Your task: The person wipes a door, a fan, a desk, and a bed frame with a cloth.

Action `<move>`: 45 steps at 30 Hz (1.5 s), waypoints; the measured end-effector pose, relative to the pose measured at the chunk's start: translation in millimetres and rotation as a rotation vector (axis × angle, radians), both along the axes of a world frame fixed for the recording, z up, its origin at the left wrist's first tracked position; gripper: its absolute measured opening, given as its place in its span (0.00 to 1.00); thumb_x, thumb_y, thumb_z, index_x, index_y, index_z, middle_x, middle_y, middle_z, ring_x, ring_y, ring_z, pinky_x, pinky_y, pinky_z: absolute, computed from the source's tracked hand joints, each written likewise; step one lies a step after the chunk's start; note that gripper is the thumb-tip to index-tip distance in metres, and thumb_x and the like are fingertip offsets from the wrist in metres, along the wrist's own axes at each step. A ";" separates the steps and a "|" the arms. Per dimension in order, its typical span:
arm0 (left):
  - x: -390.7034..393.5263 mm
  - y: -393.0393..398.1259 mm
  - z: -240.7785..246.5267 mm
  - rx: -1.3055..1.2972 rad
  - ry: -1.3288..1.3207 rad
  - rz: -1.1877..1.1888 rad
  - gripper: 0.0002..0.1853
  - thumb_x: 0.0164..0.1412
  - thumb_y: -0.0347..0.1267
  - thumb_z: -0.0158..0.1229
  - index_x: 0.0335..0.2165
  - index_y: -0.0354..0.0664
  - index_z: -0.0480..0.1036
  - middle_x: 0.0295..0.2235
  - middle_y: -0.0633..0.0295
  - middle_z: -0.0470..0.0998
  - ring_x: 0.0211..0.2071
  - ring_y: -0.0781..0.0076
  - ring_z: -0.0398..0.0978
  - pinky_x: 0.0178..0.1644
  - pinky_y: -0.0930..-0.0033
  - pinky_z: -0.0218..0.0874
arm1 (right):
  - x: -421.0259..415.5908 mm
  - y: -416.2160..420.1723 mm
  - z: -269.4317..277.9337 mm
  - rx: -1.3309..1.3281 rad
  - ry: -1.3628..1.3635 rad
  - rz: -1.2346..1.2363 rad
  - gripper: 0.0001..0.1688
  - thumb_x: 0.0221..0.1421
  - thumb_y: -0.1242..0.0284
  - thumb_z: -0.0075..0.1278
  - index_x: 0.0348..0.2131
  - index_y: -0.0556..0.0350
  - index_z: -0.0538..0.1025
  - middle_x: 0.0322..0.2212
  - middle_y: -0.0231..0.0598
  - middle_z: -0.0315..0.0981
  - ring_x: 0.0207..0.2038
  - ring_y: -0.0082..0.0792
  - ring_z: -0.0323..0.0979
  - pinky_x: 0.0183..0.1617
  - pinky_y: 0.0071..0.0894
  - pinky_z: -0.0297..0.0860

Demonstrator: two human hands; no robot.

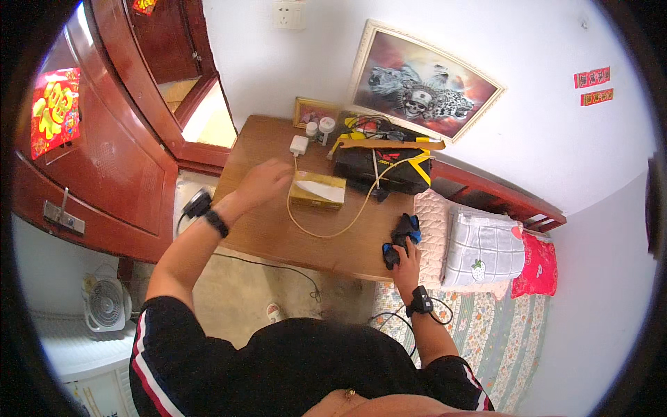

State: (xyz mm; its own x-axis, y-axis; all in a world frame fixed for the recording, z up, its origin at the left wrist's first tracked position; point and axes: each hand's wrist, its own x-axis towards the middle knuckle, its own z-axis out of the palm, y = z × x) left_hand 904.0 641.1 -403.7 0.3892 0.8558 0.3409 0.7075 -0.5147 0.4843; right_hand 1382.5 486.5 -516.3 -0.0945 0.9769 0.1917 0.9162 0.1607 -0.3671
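Note:
My left hand [267,180] is over the left part of the wooden table [260,234], slightly blurred, with nothing seen in it. Just right of its fingers, a white cable [333,236] runs down from a white charger plug [298,145] and loops across the tabletop. Beside that cable lies a gold tissue box [319,190] with a white tissue at its slot. At the table's right edge, my right hand [407,266] grips the near part of a black and blue object [404,234], whose exact kind I cannot tell. The fingers partly cover it.
A black and yellow box [383,169] bears a wooden stick [391,144] and tangled cords. Small white containers [326,125] and a gold-framed picture [314,112] stand behind. Right of the table is a bed with folded bedding [484,247]; a dark cable [276,265] trails over the floor.

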 end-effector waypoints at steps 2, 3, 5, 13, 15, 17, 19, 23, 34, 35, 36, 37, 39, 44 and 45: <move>-51.8 -38.6 -20.9 -0.104 0.028 0.157 0.16 0.65 0.36 0.57 0.47 0.40 0.77 0.40 0.49 0.79 0.44 0.47 0.78 0.49 0.54 0.70 | -11.6 -8.5 5.8 -0.005 -0.053 -0.002 0.35 0.41 0.87 0.56 0.51 0.49 0.75 0.65 0.54 0.56 0.62 0.66 0.56 0.66 0.57 0.60; -62.5 -59.2 -16.0 -0.175 -0.034 0.202 0.15 0.64 0.36 0.58 0.46 0.39 0.78 0.41 0.48 0.79 0.43 0.48 0.79 0.48 0.55 0.71 | -15.9 -16.7 11.0 -0.007 -0.080 -0.011 0.35 0.41 0.86 0.56 0.51 0.49 0.75 0.63 0.55 0.58 0.60 0.66 0.57 0.65 0.57 0.61; -96.9 -105.8 -21.0 -0.224 -0.104 0.292 0.14 0.64 0.34 0.60 0.45 0.39 0.78 0.40 0.47 0.80 0.41 0.49 0.80 0.46 0.56 0.71 | -37.1 -28.9 19.2 -0.031 -0.098 -0.001 0.34 0.41 0.85 0.56 0.51 0.48 0.76 0.59 0.57 0.60 0.58 0.66 0.59 0.64 0.57 0.62; -192.5 -227.9 -90.3 -0.288 -0.207 0.438 0.15 0.67 0.33 0.59 0.47 0.34 0.78 0.41 0.45 0.82 0.40 0.52 0.83 0.44 0.59 0.73 | -166.8 -43.6 29.6 -0.123 -0.105 0.188 0.32 0.46 0.81 0.60 0.53 0.50 0.75 0.47 0.60 0.64 0.52 0.65 0.65 0.54 0.56 0.68; -196.6 -246.3 -92.1 -0.373 -0.347 0.467 0.15 0.66 0.32 0.60 0.47 0.34 0.78 0.40 0.47 0.83 0.39 0.56 0.84 0.44 0.62 0.74 | -203.2 -44.7 23.3 -0.140 -0.129 0.231 0.32 0.48 0.79 0.60 0.54 0.50 0.75 0.49 0.62 0.66 0.52 0.64 0.65 0.55 0.55 0.68; -206.0 -267.4 -101.7 -0.414 -0.355 0.508 0.14 0.66 0.31 0.60 0.47 0.34 0.78 0.39 0.48 0.84 0.39 0.59 0.84 0.44 0.63 0.74 | -247.2 -38.3 22.6 -0.144 -0.111 0.327 0.33 0.48 0.79 0.61 0.55 0.48 0.75 0.51 0.62 0.66 0.53 0.63 0.65 0.56 0.54 0.68; -212.6 -284.2 -114.4 -0.439 -0.367 0.518 0.14 0.66 0.31 0.61 0.47 0.35 0.78 0.39 0.49 0.84 0.38 0.60 0.84 0.43 0.64 0.74 | -288.3 -36.1 17.5 -0.120 -0.088 0.395 0.35 0.46 0.79 0.61 0.56 0.46 0.74 0.52 0.61 0.67 0.53 0.62 0.66 0.57 0.53 0.68; -233.7 -317.8 -122.5 -0.449 -0.382 0.573 0.14 0.66 0.31 0.60 0.47 0.35 0.78 0.38 0.49 0.84 0.38 0.60 0.84 0.43 0.64 0.73 | -378.8 -22.3 4.8 -0.033 -0.024 0.535 0.37 0.44 0.77 0.63 0.56 0.43 0.75 0.54 0.59 0.67 0.54 0.61 0.66 0.58 0.52 0.68; -244.6 -363.0 -138.6 -0.554 -0.433 0.699 0.15 0.66 0.33 0.61 0.48 0.37 0.78 0.39 0.50 0.84 0.38 0.60 0.83 0.44 0.64 0.73 | -507.9 47.4 -40.9 0.143 -0.162 0.644 0.37 0.51 0.56 0.63 0.60 0.28 0.74 0.69 0.51 0.51 0.67 0.58 0.51 0.68 0.65 0.52; -241.6 -358.8 -138.6 -0.552 -0.427 0.692 0.15 0.66 0.33 0.61 0.48 0.37 0.79 0.39 0.51 0.84 0.38 0.61 0.83 0.44 0.65 0.73 | -512.0 50.0 -39.8 0.129 -0.149 0.658 0.36 0.52 0.52 0.62 0.61 0.26 0.73 0.69 0.49 0.49 0.68 0.58 0.48 0.69 0.69 0.49; -238.1 -352.8 -138.5 -0.552 -0.420 0.684 0.15 0.67 0.34 0.61 0.48 0.37 0.79 0.39 0.52 0.84 0.38 0.63 0.83 0.43 0.66 0.73 | -514.3 53.0 -38.5 0.127 -0.156 0.656 0.36 0.53 0.52 0.62 0.61 0.26 0.73 0.69 0.49 0.49 0.68 0.58 0.48 0.69 0.69 0.49; -234.6 -343.8 -138.8 -0.550 -0.423 0.671 0.15 0.67 0.34 0.60 0.48 0.37 0.79 0.39 0.51 0.84 0.38 0.62 0.83 0.43 0.65 0.73 | -515.6 57.3 -36.9 0.125 -0.163 0.652 0.36 0.53 0.52 0.62 0.61 0.26 0.73 0.69 0.49 0.50 0.68 0.58 0.48 0.69 0.70 0.49; -231.9 -316.5 -133.0 -0.534 -0.418 0.643 0.16 0.67 0.35 0.60 0.49 0.38 0.79 0.39 0.51 0.84 0.38 0.61 0.83 0.43 0.65 0.73 | -521.0 66.3 -34.3 0.131 -0.154 0.647 0.36 0.52 0.53 0.63 0.60 0.26 0.73 0.69 0.48 0.49 0.68 0.57 0.47 0.69 0.70 0.48; -235.9 -244.6 -99.4 -0.571 -0.365 0.578 0.16 0.67 0.35 0.59 0.50 0.37 0.78 0.39 0.49 0.84 0.38 0.60 0.83 0.44 0.63 0.73 | -529.9 84.4 -32.8 0.106 -0.145 0.637 0.37 0.51 0.57 0.64 0.61 0.25 0.72 0.70 0.44 0.48 0.69 0.56 0.47 0.68 0.74 0.50; -238.6 -230.2 -95.4 -0.562 -0.346 0.559 0.17 0.67 0.35 0.59 0.50 0.37 0.78 0.39 0.49 0.84 0.38 0.60 0.83 0.44 0.63 0.73 | -532.2 88.8 -34.5 0.089 -0.167 0.629 0.37 0.51 0.55 0.64 0.61 0.24 0.72 0.70 0.43 0.47 0.69 0.55 0.46 0.68 0.76 0.49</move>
